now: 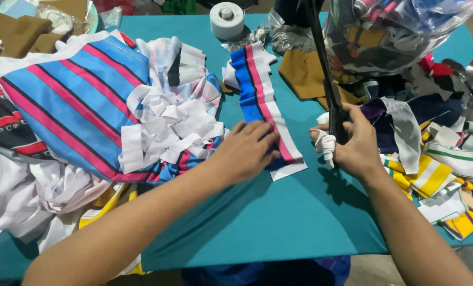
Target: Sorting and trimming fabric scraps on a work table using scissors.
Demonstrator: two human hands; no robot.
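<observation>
Centrally, the left hand [245, 150] lay flat, fingers spread, pressing down the near end of a striped fabric strip [259, 90] in blue, pink and white. The strip ran from under that hand toward the far side of the teal worktop [279, 222]. The right hand [353, 143] was closed around the handles of long dark scissors [324, 69], blades pointing away to the far side; whether the blades were parted could not be told. A twist of white cloth was wound on one finger of that hand.

Progress, as judged from the layout: a heap of white offcuts [165, 130] lay left of the strip, on a large striped panel [72, 100], suggesting that much trimming was already done. The strip under the hand appeared uncut along its length, and the panel looked whole.

Clearances: the strip's right edge lay just beside the scissors, with a narrow band of bare worktop between them. Open surface extended toward the near edge. A pile of mixed scraps [438, 159] lay to the right, a clear bag of fabric [395, 32] at far right, and a white tape roll [226, 19] beyond the strip's far end.
</observation>
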